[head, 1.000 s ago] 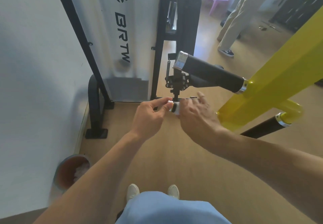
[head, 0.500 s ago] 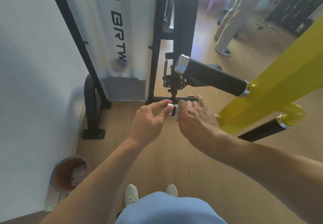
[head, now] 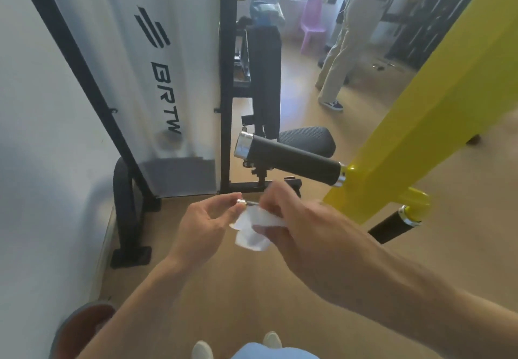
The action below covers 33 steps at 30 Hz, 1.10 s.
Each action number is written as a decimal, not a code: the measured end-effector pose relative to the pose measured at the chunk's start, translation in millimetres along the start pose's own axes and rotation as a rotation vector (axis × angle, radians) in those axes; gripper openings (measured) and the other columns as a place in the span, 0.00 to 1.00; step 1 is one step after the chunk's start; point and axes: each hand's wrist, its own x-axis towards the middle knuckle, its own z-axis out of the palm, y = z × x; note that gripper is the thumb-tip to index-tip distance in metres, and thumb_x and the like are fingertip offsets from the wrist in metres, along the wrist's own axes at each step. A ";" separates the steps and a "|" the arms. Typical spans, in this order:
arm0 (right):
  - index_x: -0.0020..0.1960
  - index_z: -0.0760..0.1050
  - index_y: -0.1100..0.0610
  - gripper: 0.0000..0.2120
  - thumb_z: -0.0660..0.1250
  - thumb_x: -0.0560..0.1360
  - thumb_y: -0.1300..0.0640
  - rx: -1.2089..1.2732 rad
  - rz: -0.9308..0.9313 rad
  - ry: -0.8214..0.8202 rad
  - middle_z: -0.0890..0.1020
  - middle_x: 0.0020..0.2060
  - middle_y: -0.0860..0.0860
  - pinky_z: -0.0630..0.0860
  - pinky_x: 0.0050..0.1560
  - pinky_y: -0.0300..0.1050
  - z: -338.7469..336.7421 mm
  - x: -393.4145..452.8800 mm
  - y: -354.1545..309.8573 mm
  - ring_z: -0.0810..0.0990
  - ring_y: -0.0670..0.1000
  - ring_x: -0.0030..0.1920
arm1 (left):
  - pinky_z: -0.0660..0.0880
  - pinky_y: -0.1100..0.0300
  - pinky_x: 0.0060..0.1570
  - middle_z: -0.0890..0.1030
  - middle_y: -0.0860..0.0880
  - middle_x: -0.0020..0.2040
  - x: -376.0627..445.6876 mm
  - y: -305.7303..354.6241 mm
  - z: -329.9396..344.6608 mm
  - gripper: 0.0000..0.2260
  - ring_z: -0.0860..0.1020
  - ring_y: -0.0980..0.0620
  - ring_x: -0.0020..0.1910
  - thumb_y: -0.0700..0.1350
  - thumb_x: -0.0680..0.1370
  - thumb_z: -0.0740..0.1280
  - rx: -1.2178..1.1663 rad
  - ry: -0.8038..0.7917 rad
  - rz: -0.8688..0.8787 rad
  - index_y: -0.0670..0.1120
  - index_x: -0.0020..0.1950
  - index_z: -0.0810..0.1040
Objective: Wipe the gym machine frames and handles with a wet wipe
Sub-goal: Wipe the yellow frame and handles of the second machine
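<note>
- My left hand [head: 207,227] sits just left of the wet wipe [head: 253,228], thumb and forefinger curled and pinching a small silver-capped end [head: 240,202] at the wipe's upper left corner.
- My right hand [head: 297,224] is on the wipe's right side, blurred, its fingers bent over the white sheet and gripping it; the wipe hangs down between the two hands, its lower edge free below my right fingers.
- What the silver cap belongs to I cannot tell; a thin dark piece runs from it toward my right fingers.
- Above the wipe, well apart from it, the black handle [head: 291,159] with a chrome end cap juts left from the yellow frame [head: 426,123].
- Right of the wipe, a second, lower black handle [head: 389,225] leaves the same yellow frame.
- Behind the wipe, the black upright [head: 225,100] and its base bar stand on the wood floor [head: 224,288], with a black seat pad [head: 311,140] just beyond the upper handle.
- Upper left of the wipe is a white panel [head: 134,64] marked BRTW.
- Far lower left of the wipe stands a round bin [head: 75,328].
- Far beyond, upper right of the wipe, a person in beige trousers [head: 344,58] stands near a pink chair [head: 312,25].
</note>
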 end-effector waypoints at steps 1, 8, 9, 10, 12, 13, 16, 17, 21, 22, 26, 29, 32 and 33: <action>0.52 0.64 0.44 0.07 0.63 0.81 0.52 0.092 -0.030 0.145 0.77 0.36 0.40 0.68 0.31 0.33 -10.8 -1.3 -6.5 0.74 0.41 0.33 | 0.82 0.46 0.56 0.87 0.56 0.53 1.2 7.2 -2.3 0.12 0.85 0.51 0.54 0.53 0.77 0.73 -0.005 0.000 0.013 0.55 0.59 0.83; 0.49 0.81 0.57 0.06 0.74 0.73 0.63 -0.101 -0.073 0.778 0.85 0.44 0.50 0.77 0.38 0.39 -28.0 39.3 -4.6 0.82 0.49 0.41 | 0.75 0.56 0.63 0.83 0.61 0.58 6.1 86.7 -17.8 0.19 0.81 0.57 0.62 0.67 0.77 0.60 -0.092 0.183 0.437 0.61 0.64 0.77; 0.49 0.81 0.56 0.05 0.74 0.74 0.58 -0.125 -0.044 0.704 0.84 0.42 0.49 0.75 0.36 0.40 -22.8 43.7 -3.8 0.81 0.49 0.39 | 0.76 0.56 0.62 0.83 0.61 0.58 6.1 93.7 -17.9 0.18 0.81 0.56 0.61 0.66 0.77 0.61 -0.112 0.163 0.456 0.61 0.63 0.77; 0.51 0.81 0.54 0.10 0.72 0.75 0.49 -0.143 -0.002 0.618 0.84 0.42 0.48 0.72 0.37 0.39 -17.8 45.0 -4.9 0.81 0.49 0.40 | 0.77 0.56 0.61 0.84 0.59 0.58 7.2 98.7 -17.7 0.16 0.81 0.55 0.61 0.63 0.77 0.62 -0.126 0.138 0.460 0.59 0.62 0.79; 0.59 0.79 0.52 0.26 0.59 0.76 0.33 -0.136 0.025 0.470 0.85 0.51 0.47 0.74 0.46 0.44 -12.0 41.0 -6.3 0.83 0.51 0.49 | 0.79 0.58 0.57 0.85 0.57 0.56 8.2 106.0 -17.2 0.15 0.83 0.55 0.57 0.58 0.78 0.65 -0.134 0.096 0.478 0.53 0.60 0.81; 0.61 0.79 0.52 0.30 0.53 0.77 0.32 -0.130 0.005 0.454 0.85 0.54 0.47 0.75 0.52 0.46 -12.8 39.9 -5.4 0.83 0.51 0.53 | 0.79 0.61 0.55 0.85 0.58 0.54 9.1 107.7 -16.7 0.14 0.83 0.56 0.55 0.56 0.78 0.66 -0.136 0.092 0.478 0.51 0.59 0.82; 0.59 0.81 0.51 0.17 0.61 0.80 0.43 -0.188 -0.029 0.468 0.85 0.48 0.47 0.71 0.49 0.40 -18.6 47.1 5.6 0.83 0.50 0.47 | 0.74 0.74 0.48 0.86 0.61 0.50 10.3 108.1 -13.8 0.07 0.83 0.64 0.51 0.49 0.80 0.69 -0.077 0.115 0.477 0.51 0.56 0.84; 0.59 0.80 0.52 0.14 0.65 0.79 0.47 -0.241 -0.029 0.454 0.84 0.47 0.48 0.69 0.47 0.40 -20.1 52.0 7.1 0.82 0.50 0.46 | 0.73 0.76 0.48 0.85 0.62 0.49 10.7 107.0 -13.2 0.07 0.82 0.65 0.50 0.49 0.80 0.69 -0.048 0.133 0.485 0.52 0.55 0.84; 0.62 0.71 0.55 0.15 0.63 0.80 0.47 -0.387 0.012 0.215 0.81 0.52 0.52 0.68 0.60 0.51 -17.3 58.4 11.2 0.80 0.55 0.52 | 0.74 0.73 0.49 0.85 0.64 0.51 10.3 103.7 -15.3 0.12 0.82 0.65 0.53 0.60 0.77 0.64 0.052 0.179 0.485 0.59 0.55 0.82; 0.61 0.71 0.56 0.15 0.63 0.80 0.48 -0.431 0.029 0.208 0.81 0.51 0.53 0.67 0.64 0.55 -18.5 54.0 12.3 0.80 0.57 0.52 | 0.73 0.73 0.48 0.84 0.65 0.50 11.0 103.9 -16.7 0.12 0.81 0.66 0.53 0.61 0.77 0.63 0.087 0.186 0.487 0.61 0.55 0.81; 0.55 0.70 0.58 0.12 0.64 0.78 0.51 -0.680 0.204 0.183 0.82 0.45 0.57 0.60 0.71 0.62 -22.9 33.9 23.1 0.80 0.59 0.46 | 0.71 0.79 0.47 0.82 0.69 0.49 11.0 108.7 -17.4 0.05 0.78 0.71 0.52 0.58 0.78 0.66 0.125 0.166 0.498 0.66 0.53 0.78; 0.52 0.72 0.60 0.11 0.65 0.76 0.54 -0.710 0.203 0.199 0.81 0.40 0.59 0.65 0.68 0.63 -16.8 41.3 20.7 0.79 0.61 0.41 | 0.71 0.77 0.43 0.82 0.65 0.47 8.8 108.1 -12.4 0.06 0.79 0.65 0.46 0.55 0.79 0.66 0.066 0.158 0.514 0.60 0.54 0.81; 0.51 0.74 0.62 0.15 0.73 0.71 0.55 -0.582 0.036 0.325 0.82 0.40 0.59 0.71 0.65 0.59 -8.0 63.9 13.4 0.81 0.60 0.41 | 0.69 0.76 0.41 0.83 0.62 0.46 7.4 109.5 -11.0 0.08 0.79 0.63 0.42 0.54 0.78 0.65 0.025 0.151 0.517 0.59 0.54 0.82; 0.52 0.75 0.63 0.15 0.73 0.71 0.55 -0.557 0.008 0.335 0.83 0.42 0.59 0.70 0.66 0.59 -6.0 67.8 12.9 0.82 0.60 0.43 | 0.69 0.76 0.43 0.83 0.62 0.48 7.7 109.8 -11.6 0.08 0.80 0.64 0.45 0.53 0.79 0.65 0.030 0.152 0.520 0.58 0.55 0.82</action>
